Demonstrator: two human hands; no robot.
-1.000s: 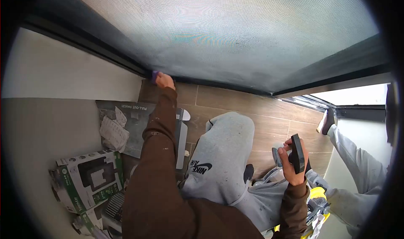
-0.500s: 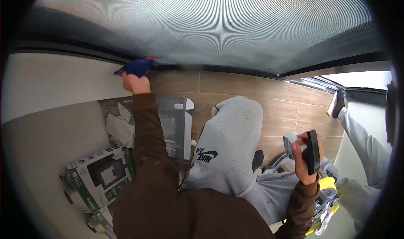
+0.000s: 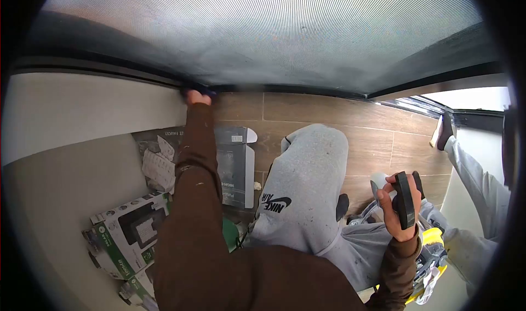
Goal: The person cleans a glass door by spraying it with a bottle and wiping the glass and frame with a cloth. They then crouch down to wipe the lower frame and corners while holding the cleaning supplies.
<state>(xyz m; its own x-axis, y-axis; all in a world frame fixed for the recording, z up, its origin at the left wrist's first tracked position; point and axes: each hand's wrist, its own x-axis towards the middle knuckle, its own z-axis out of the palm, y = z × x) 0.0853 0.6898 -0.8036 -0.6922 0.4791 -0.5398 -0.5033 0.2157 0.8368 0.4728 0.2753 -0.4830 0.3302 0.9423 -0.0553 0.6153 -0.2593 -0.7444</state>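
My left hand [image 3: 198, 98] reaches up to the lower left corner of the dark-framed glass panel [image 3: 274, 48], closed on a dark blue cloth [image 3: 211, 93] that is mostly hidden and blurred. The cloth is pressed into the corner by the black bottom frame. On the right, my right hand [image 3: 395, 220] is wrapped round a long black object with a pale rounded part [image 3: 405, 201]; its kind is not clear from here. It is held above the floor, beside my grey-trousered knee [image 3: 315, 163].
A dark cardboard box [image 3: 235, 168] and crumpled paper [image 3: 159, 171] lie on the wood-look floor [image 3: 307, 111]. Green-and-white boxes [image 3: 131, 229] stand at lower left. A yellow-and-grey item [image 3: 430, 250] is at lower right. Another leg in grey trousers [image 3: 474, 174] shows at far right, perhaps a reflection.
My left hand has moved right and slightly up with the blue cloth, deeper against the frame. The right hand keeps its hold, almost unmoved.
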